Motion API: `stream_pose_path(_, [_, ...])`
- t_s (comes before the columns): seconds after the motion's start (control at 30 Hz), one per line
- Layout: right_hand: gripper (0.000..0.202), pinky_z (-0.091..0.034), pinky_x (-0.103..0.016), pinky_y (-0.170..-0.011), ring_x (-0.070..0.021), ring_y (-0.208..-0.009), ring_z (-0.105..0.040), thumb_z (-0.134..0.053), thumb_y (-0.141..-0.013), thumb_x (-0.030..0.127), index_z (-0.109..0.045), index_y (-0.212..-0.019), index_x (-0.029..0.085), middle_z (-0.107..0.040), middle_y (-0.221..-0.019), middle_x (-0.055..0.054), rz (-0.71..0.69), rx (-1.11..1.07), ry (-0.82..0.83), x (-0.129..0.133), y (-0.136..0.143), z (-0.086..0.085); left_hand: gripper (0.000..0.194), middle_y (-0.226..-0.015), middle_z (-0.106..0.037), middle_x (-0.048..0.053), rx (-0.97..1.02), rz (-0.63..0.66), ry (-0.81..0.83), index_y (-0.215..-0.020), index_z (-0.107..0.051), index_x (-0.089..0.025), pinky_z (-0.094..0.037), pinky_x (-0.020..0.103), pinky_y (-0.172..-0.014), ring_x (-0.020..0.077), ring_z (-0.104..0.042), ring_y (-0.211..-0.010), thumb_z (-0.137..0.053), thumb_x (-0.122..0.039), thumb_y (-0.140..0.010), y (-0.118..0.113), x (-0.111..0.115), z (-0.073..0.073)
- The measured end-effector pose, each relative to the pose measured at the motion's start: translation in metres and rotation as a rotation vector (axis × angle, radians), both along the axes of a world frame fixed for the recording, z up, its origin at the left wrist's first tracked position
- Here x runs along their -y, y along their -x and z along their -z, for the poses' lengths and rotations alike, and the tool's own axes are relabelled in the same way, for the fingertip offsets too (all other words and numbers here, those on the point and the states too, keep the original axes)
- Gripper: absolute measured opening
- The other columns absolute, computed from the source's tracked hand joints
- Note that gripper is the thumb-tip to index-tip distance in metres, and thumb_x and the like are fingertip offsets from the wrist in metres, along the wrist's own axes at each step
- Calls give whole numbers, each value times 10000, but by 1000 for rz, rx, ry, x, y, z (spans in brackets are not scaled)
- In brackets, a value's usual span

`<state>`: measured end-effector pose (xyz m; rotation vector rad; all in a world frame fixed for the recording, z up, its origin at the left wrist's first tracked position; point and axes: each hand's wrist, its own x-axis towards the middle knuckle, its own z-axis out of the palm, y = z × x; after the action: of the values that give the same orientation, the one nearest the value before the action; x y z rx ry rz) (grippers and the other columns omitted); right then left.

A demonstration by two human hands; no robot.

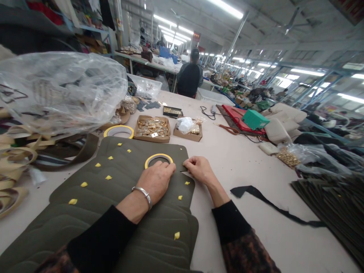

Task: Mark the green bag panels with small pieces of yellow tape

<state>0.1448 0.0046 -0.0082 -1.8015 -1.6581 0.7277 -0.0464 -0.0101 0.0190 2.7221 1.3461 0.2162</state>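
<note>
Dark green fabric panels lie stacked in overlapping layers on the pale table, dotted with small yellow tape pieces. My left hand, with a silver bangle at the wrist, is curled over the near right side of a yellow tape roll resting on the panels. Its fingertips point down and are mostly hidden. At the panels' right edge, my right hand is closed in a pinch beside a small dark slit. Whatever lies between its fingertips is too small to make out.
Beyond the panels stand a box of metal parts, another box and a second tape roll. A large plastic bag bulges at left. A dark strip and stacked dark pieces lie right. A person sits further back.
</note>
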Motion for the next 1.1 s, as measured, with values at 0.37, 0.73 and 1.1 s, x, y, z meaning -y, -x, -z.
stream_pose_path(0.37, [181,-433,-274,-676,-194,-705,-633,-651,-782,252,-684,-944,177,-699,-716,-39,-15,299,-76,-4,0,-5,210,-921,-651,62,45,-9,47,-949,-580,-196,-455,322,-756,220,-573,-918,-369,-201,-952,3,-1,2])
stream_pose_path(0.73, [199,-473,-259,-815,-168,-850,-627,-490,-900,133,-676,-970,148,-665,-904,-85,-404,552,-343,13,-11,-4,201,-910,-651,56,54,-5,38,-929,-572,-203,-454,318,-753,212,-574,-902,-373,-210,-954,3,-2,3])
stream_pose_path(1.1, [208,-487,-322,-814,-284,-918,-679,-533,-823,132,-726,-826,54,-719,-911,-238,-297,706,103,-26,22,-36,188,-928,-651,61,89,3,19,-942,-585,-199,-471,328,-771,221,-579,-915,-398,-215,-941,5,-3,10])
